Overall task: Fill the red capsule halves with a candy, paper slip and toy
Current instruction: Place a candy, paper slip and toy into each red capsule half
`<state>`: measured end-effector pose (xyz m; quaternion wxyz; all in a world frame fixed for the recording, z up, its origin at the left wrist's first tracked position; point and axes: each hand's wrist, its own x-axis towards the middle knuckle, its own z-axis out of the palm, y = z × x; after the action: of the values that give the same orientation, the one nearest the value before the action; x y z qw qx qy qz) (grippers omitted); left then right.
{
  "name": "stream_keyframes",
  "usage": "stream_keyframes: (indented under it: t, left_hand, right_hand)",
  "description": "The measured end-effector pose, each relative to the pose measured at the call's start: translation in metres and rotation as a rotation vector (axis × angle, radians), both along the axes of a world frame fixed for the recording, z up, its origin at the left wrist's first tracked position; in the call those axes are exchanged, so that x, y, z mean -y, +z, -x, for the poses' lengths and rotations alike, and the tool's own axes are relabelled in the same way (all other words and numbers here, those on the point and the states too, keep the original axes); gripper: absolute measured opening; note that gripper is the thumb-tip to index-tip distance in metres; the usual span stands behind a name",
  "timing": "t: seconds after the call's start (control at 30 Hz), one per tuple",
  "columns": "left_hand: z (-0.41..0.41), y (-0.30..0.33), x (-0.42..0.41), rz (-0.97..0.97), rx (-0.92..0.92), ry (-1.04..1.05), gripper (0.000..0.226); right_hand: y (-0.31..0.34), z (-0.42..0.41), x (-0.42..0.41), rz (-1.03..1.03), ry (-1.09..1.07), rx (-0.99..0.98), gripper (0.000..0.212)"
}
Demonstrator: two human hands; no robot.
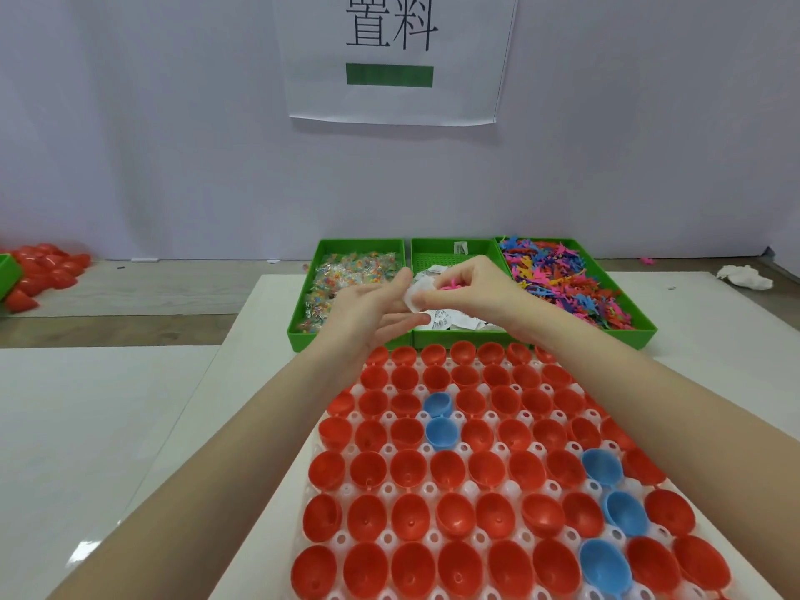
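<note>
Many open red capsule halves (407,469) sit in a white holed tray (437,487), with several blue halves (439,433) among them. Behind stand three green bins: wrapped candies (342,275) on the left, paper slips (459,322) in the middle, colourful toys (562,279) on the right. Both hands are raised over the middle bin. My right hand (467,288) pinches a white paper slip (413,296) and holds a pink toy (452,285) under its fingers. My left hand (372,309) is beside it, fingers fairly straight, fingertips touching the slip.
A pile of spare red capsule halves (39,270) lies far left beside a green bin edge (8,275). A crumpled white tissue (744,277) lies far right. A paper sign (394,54) hangs on the white wall behind the bins.
</note>
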<state>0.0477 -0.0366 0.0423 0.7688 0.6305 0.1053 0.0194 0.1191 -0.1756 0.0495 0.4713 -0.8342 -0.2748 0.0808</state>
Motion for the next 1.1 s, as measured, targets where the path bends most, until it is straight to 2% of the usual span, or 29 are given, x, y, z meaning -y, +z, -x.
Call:
stream_keyframes:
  t: [0.1, 0.2, 0.33, 0.37, 0.47, 0.63, 0.7, 0.87, 0.97, 1.1]
  left_hand:
    - [0.004, 0.000, 0.000, -0.113, 0.050, 0.046, 0.029]
    - [0.007, 0.003, -0.002, -0.062, 0.051, 0.072, 0.014]
    - [0.013, 0.004, -0.004, -0.006, 0.060, 0.081, 0.004]
    - [0.014, 0.004, -0.004, -0.014, 0.063, 0.078, 0.004]
    - [0.017, 0.002, -0.004, -0.033, 0.074, 0.070, 0.009]
    - [0.022, 0.002, -0.008, -0.002, 0.069, 0.097, 0.003]
    - [0.025, 0.003, -0.011, 0.035, 0.066, 0.116, 0.003]
    - [0.030, 0.004, -0.018, 0.033, 0.074, 0.151, 0.005]
    - [0.033, 0.004, -0.021, 0.000, 0.095, 0.146, 0.007]
    - [0.034, 0.002, -0.023, -0.098, 0.128, 0.115, 0.004]
  right_hand:
    - [-0.002, 0.004, -0.001, 0.004, -0.026, 0.065, 0.028]
    - [-0.001, 0.007, -0.001, -0.035, -0.071, 0.093, 0.026]
    - [0.004, 0.008, -0.002, -0.352, -0.083, -0.305, 0.038]
    - [0.004, 0.009, -0.002, -0.370, -0.077, -0.331, 0.040]
    - [0.007, 0.018, -0.004, -0.304, -0.060, -0.173, 0.034]
    - [0.011, 0.026, -0.005, -0.437, -0.036, -0.078, 0.024]
    - [0.012, 0.029, -0.007, -0.408, -0.013, -0.054, 0.022]
    - [0.014, 0.036, -0.013, -0.316, 0.025, 0.019, 0.031]
    - [0.020, 0.039, -0.017, -0.143, 0.003, 0.107, 0.037]
    - [0.028, 0.047, -0.025, 0.050, -0.007, 0.262, 0.029]
